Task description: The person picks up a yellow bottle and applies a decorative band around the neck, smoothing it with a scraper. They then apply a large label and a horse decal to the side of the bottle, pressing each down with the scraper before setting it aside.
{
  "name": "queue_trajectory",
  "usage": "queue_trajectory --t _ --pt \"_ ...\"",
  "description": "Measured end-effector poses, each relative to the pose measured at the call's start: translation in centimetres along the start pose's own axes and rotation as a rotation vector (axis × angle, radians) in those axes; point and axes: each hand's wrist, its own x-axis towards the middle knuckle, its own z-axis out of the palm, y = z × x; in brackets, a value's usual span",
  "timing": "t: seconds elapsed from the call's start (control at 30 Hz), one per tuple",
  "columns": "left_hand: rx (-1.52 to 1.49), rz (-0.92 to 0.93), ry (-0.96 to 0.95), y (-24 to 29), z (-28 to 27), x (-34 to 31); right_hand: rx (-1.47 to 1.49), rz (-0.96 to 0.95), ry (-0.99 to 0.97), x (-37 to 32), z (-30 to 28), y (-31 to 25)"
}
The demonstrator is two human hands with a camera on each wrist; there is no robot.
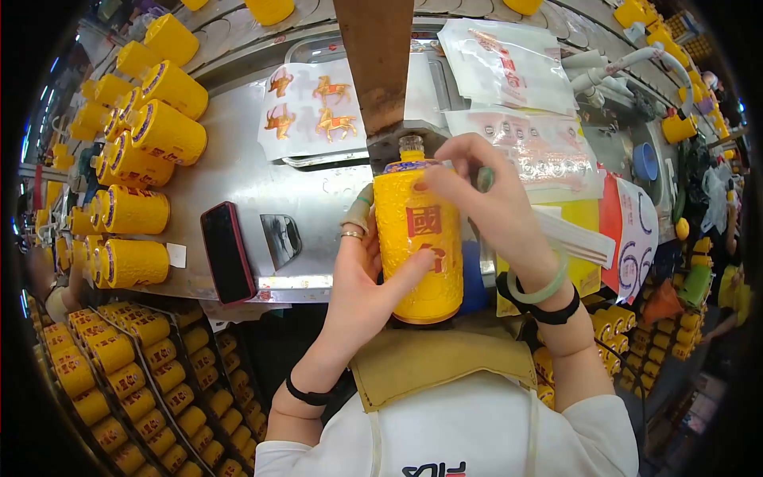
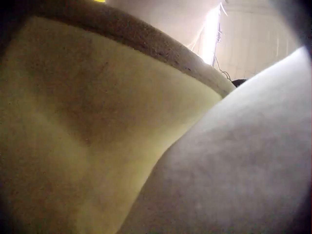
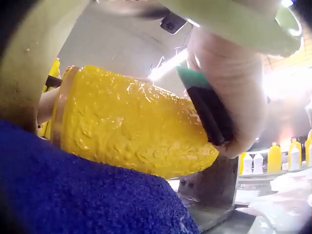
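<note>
A yellow embossed bottle (image 1: pixel 425 298) with red characters lies with its base toward the person and its clear neck (image 1: pixel 411 147) pointing away. A blue patterned band (image 1: pixel 404 166) goes round its shoulder. My left hand (image 1: pixel 362 286) holds the bottle from the left, thumb on the front, fingers partly hidden behind it. My right hand (image 1: pixel 497 199) curls over the shoulder, thumb and fingers at the band's right end. In the right wrist view, a black and green piece (image 3: pixel 209 109) sits against this hand; whether it is gripped or worn, I cannot tell. Tan material and a pale surface fill the left wrist view.
A brown upright beam (image 1: pixel 377 63) stands just beyond the neck. Blue cloth (image 3: pixel 83 190) lies under the bottle. Phone (image 1: pixel 226 254), horse sticker sheet (image 1: pixel 306 103) and red sheet with purple arc labels (image 1: pixel 632 238) surround it. Yellow bottles (image 1: pixel 135 215) line the left.
</note>
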Motion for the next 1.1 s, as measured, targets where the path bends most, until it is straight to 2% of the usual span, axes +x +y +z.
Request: queue_trajectory --t 0.03,0.1,0.2,0.23,0.37,0.57,0.73,1.1 --pt "-0.002 -0.001 0.001 0.0 -0.2 0.2 -0.002 0.001 -0.002 -0.3 -0.2 0.1" --pt "-0.119 -0.019 0.068 -0.1 -0.7 0.8 0.215 0.151 0.037 -1.3 -0.4 0.3" --pt "-0.184 -0.025 0.066 -0.4 -1.1 1.7 0.332 0.244 0.024 -3.0 0.1 0.1" --pt "-0.175 -0.030 0.079 -0.3 -1.0 1.8 0.259 0.182 0.007 -3.2 0.2 0.4" --pt "-0.185 -0.027 0.072 -0.5 -0.5 2.4 0.227 0.151 0.017 -3.8 0.8 0.9" --pt "-0.132 -0.007 0.050 -0.4 -0.6 2.6 0.240 0.152 0.013 -3.8 1.0 0.9" --pt "-0.163 -0.016 0.110 0.0 -0.4 3.8 0.253 0.158 0.009 -3.9 1.1 0.7" --pt "-0.231 -0.028 0.119 -0.1 -0.2 4.5 0.222 0.152 0.032 -3.8 1.2 1.1"
